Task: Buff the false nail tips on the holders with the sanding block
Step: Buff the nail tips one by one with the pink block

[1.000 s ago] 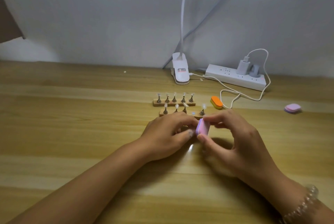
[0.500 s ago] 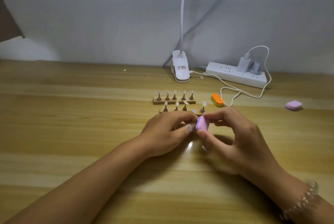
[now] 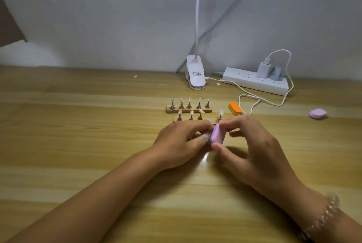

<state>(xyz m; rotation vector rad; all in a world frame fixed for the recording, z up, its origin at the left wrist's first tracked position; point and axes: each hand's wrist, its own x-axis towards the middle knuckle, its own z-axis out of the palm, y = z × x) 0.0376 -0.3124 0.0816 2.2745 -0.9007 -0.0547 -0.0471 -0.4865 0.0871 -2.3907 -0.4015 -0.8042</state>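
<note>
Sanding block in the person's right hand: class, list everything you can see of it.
The sanding block has rounded corners, a pink face and a lilac layer on its left side; it looks like foam. It stands on edge, nearly upright, just in front of the near wooden holder strip. The right hand pinches it, a fingertip on its top edge, the thumb at its bottom edge. The left hand meets its lilac side with its fingertips; anything between them is hidden.

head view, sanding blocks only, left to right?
pink-and-purple sanding block, pinched in the right hand → orange sanding block, lying behind that hand → pink sanding block, lying alone at far right.
</note>
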